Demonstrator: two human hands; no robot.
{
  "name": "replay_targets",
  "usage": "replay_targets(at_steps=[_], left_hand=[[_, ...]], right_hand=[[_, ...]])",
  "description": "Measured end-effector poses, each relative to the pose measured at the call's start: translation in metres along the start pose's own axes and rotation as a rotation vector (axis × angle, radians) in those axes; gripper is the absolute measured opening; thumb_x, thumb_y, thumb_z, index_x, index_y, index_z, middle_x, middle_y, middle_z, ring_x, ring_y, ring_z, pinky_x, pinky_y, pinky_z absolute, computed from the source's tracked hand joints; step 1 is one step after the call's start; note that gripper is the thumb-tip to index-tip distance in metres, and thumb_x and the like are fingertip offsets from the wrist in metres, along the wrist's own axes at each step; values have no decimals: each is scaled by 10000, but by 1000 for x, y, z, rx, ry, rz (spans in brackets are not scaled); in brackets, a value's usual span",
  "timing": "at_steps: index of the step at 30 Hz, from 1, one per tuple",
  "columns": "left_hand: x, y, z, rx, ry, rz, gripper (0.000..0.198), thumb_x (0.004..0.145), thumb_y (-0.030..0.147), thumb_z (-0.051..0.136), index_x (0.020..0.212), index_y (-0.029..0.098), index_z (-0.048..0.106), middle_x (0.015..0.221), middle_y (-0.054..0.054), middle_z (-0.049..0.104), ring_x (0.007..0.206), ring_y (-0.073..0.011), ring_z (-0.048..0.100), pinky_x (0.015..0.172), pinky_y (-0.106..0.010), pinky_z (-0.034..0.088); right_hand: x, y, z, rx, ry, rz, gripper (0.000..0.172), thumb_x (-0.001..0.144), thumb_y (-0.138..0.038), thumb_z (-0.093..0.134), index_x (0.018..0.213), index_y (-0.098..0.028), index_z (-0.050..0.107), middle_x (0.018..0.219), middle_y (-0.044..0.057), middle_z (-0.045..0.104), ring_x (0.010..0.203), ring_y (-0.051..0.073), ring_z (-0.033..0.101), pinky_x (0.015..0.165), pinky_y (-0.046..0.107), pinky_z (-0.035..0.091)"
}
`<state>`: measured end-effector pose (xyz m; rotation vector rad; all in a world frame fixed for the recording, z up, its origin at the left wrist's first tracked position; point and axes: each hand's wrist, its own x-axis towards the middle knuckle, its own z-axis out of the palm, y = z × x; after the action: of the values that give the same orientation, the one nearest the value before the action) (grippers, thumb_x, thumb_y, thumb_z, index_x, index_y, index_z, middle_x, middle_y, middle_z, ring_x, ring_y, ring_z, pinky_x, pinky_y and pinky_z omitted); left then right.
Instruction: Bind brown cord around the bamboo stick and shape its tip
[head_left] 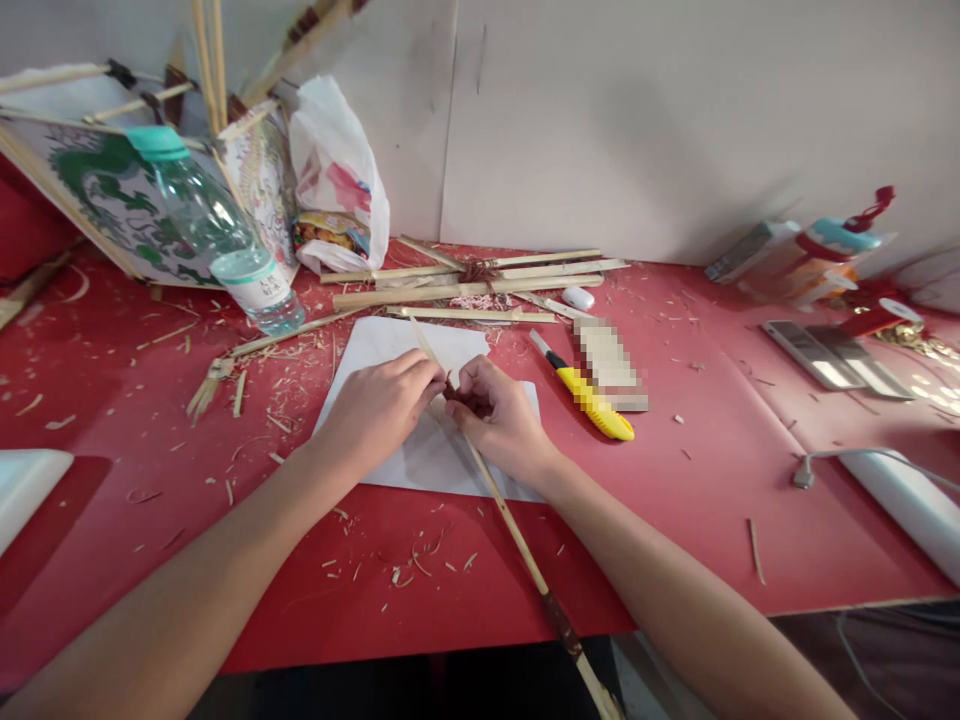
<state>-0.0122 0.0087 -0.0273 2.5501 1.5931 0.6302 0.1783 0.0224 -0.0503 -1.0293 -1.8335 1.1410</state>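
Note:
A long, thin bamboo stick (pixel 517 530) runs from the sheet of white paper (pixel 420 465) down past the table's front edge. Around its lower part is a brown binding (pixel 559 620). My left hand (pixel 386 405) is closed in a pinch on the stick's upper part. Close beside it, my right hand (pixel 502 415) has its fingers curled together at a bit of brown cord (pixel 450 388) on the stick; the fingertips partly hide it. To the right of the paper lies a yellow utility knife (pixel 600 405), its blade end pointing away from me.
Bamboo strips (pixel 465 290) lie behind the paper. At the left stand a water bottle (pixel 247 285), a plastic bag (pixel 337 180) and a dragon-painted paper frame (pixel 97 190). Shavings litter the red table (pixel 712 480). A phone (pixel 814 355) and an orange cup (pixel 817 265) are at the right.

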Motion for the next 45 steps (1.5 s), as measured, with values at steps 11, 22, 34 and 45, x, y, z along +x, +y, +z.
replay_targets(at_steps=[11,22,34,45], left_hand=[[5,-7,3,-280,30,-90,40,930,175,598,903,201,611,907,-15,684,746,-160,613,701,-309,443],[4,-6,2,-362,85,-79,68,914,145,600,912,199,641,852,2,657,693,-134,568,670,-289,441],[5,-10,-3,-327,28,-34,115,981,255,623,1018,237,730,975,-24,730,810,-173,664,790,-327,506],[6,-12,-6,-289,-81,-44,91,996,265,608,973,221,684,985,-22,722,891,-197,676,792,-338,487]], right_hand=[[0,-4,-1,-12,-36,-55,235,855,-178,599,887,-260,381,792,-52,435,636,115,398,587,264,343],[0,-3,-1,55,-32,-5,177,866,-229,600,881,-261,426,769,-41,470,663,136,456,591,264,378],[1,1,-2,97,-25,3,164,869,-211,590,897,-259,437,798,-35,537,685,134,511,631,273,422],[0,-5,1,32,-50,6,179,848,-210,599,858,-254,426,767,-51,461,636,120,452,579,264,344]])
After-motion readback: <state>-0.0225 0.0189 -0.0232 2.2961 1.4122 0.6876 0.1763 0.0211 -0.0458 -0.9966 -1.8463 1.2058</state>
